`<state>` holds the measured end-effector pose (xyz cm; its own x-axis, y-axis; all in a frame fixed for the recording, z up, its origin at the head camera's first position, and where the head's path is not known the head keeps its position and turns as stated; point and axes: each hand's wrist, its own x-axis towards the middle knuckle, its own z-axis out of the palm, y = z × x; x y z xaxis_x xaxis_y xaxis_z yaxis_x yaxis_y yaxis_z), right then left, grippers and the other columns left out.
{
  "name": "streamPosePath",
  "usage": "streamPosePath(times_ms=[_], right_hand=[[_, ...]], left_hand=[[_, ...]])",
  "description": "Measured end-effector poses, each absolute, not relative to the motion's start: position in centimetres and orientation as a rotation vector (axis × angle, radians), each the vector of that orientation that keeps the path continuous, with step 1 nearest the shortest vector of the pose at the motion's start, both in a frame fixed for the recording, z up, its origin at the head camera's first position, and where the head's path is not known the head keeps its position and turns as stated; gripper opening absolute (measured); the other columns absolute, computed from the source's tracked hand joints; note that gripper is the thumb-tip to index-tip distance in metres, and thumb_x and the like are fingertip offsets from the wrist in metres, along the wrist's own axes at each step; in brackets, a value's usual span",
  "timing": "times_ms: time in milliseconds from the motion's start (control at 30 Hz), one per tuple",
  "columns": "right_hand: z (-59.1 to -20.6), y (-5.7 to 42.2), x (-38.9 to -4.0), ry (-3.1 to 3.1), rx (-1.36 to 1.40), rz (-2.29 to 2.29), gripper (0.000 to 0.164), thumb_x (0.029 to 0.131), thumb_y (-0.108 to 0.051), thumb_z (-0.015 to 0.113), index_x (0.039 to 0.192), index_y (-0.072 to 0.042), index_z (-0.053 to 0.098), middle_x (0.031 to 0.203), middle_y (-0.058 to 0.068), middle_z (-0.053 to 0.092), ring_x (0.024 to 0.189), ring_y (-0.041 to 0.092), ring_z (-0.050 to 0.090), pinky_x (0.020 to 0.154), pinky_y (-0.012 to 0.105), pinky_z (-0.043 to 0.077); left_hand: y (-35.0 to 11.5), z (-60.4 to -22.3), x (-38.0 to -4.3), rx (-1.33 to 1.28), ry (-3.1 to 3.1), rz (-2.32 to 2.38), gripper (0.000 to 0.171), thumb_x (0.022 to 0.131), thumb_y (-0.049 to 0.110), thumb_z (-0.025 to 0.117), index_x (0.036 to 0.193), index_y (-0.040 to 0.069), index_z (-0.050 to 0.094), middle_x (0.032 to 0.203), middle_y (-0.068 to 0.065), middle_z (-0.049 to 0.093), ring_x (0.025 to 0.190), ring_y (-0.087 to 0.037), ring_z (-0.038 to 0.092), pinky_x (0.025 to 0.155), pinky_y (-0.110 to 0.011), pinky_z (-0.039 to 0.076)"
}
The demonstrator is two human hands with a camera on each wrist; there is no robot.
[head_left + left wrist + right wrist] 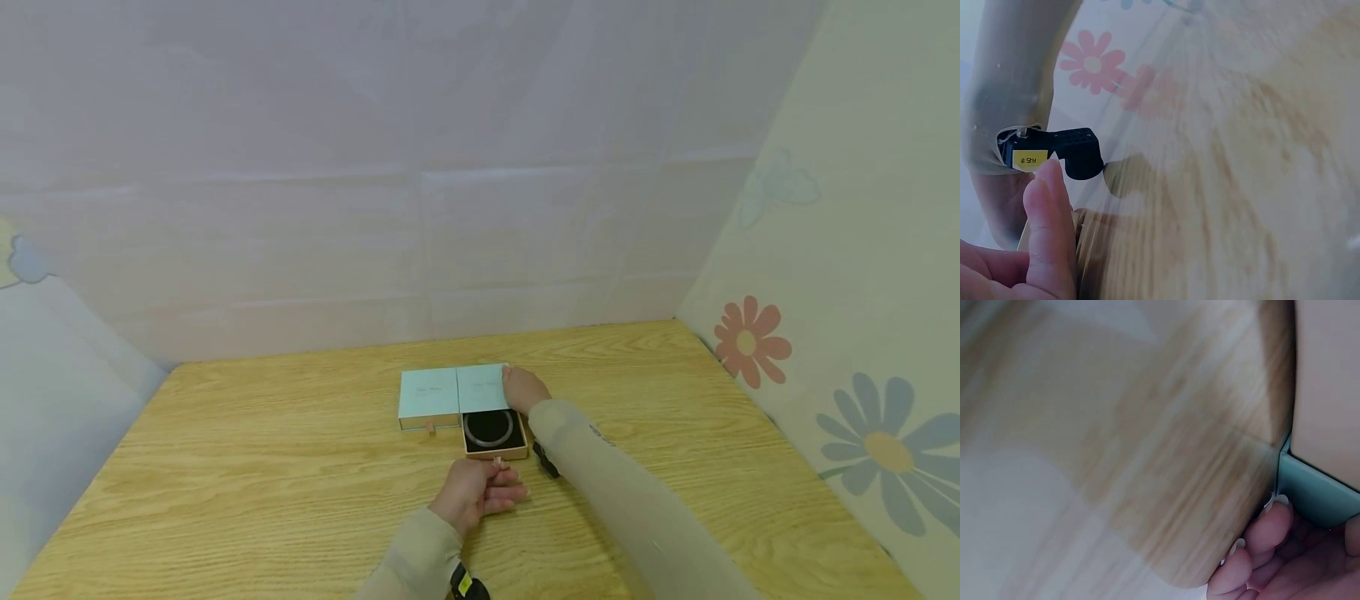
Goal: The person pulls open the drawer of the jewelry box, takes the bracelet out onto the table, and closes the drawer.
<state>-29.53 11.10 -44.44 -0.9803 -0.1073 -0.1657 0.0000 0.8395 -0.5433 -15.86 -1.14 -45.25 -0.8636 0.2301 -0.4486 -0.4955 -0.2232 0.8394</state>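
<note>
Two pale blue drawer boxes lie side by side. From the right box (482, 387) a tan drawer (501, 455) stands partly out, with a clear bangle (480, 442) on its black lining. My left hand (480, 492) pinches the small pull tab (498, 461) at the drawer's front, other fingers spread. My right hand (525, 390) grips the blue sleeve at its right side. In the right wrist view, fingertips (1270, 526) curl at the edge of the teal sleeve (1316, 490), beside the drawer's wall. The left box (428, 393) is closed and touched by neither hand.
The boxes rest on a wood-grain table (262, 467). A pale curtain-like backdrop (337, 208) rises behind it, and a flower-printed panel (847, 250) stands along the right edge. A tab (431, 428) sticks out of the left box's front.
</note>
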Motion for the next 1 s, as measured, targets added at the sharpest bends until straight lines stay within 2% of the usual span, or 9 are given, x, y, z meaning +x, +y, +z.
streamPosePath(times_ms=[100,200,333,400,600,1000], right_hand=[[-44.47,11.13,-29.56,2.841,-0.090,-0.826,0.052,0.109,-0.026,0.021,0.094,0.003,0.062,0.092,0.018,0.061,0.078,0.028,0.056,0.081,0.044,0.047],[-44.51,11.17,-29.57,2.847,-0.099,-0.821,0.052,0.109,-0.026,0.021,0.097,0.003,0.063,0.099,0.020,0.062,0.084,0.029,0.057,0.084,0.045,0.046],[-44.65,11.23,-29.71,2.835,-0.091,-0.825,0.052,0.109,-0.026,0.020,0.083,-0.001,0.059,0.081,0.016,0.056,0.072,0.027,0.052,0.079,0.043,0.046],[-44.76,11.24,-29.84,2.832,-0.086,-0.826,0.052,0.109,-0.027,0.021,0.081,-0.003,0.057,0.076,0.014,0.052,0.068,0.026,0.050,0.076,0.042,0.046],[-45.15,11.27,-30.22,2.840,-0.070,-0.822,0.052,0.109,-0.027,0.022,0.089,0.000,0.061,0.083,0.016,0.057,0.073,0.027,0.053,0.078,0.043,0.046],[-44.80,11.04,-29.89,2.827,-0.091,-0.841,0.051,0.109,-0.027,0.022,0.072,-0.006,0.051,0.067,0.009,0.045,0.061,0.022,0.044,0.073,0.041,0.045]], left_hand=[[-1.17,-45.29,-15.87,-0.313,1.597,2.122,0.024,0.104,0.006,0.041,0.112,-0.013,0.053,0.076,-0.001,0.067,0.069,-0.015,0.071,0.055,-0.020,0.054],[-1.21,-45.30,-15.88,-0.316,1.597,2.123,0.024,0.104,0.005,0.040,0.113,-0.014,0.053,0.077,-0.002,0.067,0.069,-0.015,0.071,0.054,-0.020,0.054],[-1.30,-45.23,-15.85,-0.319,1.597,2.115,0.024,0.104,0.003,0.039,0.115,-0.014,0.051,0.080,-0.004,0.068,0.070,-0.016,0.071,0.056,-0.021,0.055],[-1.35,-45.19,-15.84,-0.315,1.599,2.111,0.024,0.104,0.003,0.038,0.115,-0.014,0.051,0.081,-0.005,0.068,0.070,-0.016,0.071,0.056,-0.021,0.055],[-1.38,-45.23,-15.78,-0.301,1.591,2.109,0.025,0.104,0.003,0.038,0.117,-0.015,0.050,0.081,-0.005,0.067,0.072,-0.016,0.071,0.058,-0.021,0.055],[-1.46,-45.47,-15.81,-0.318,1.586,2.113,0.024,0.104,0.003,0.039,0.116,-0.014,0.051,0.080,-0.004,0.067,0.072,-0.016,0.071,0.058,-0.021,0.055]])
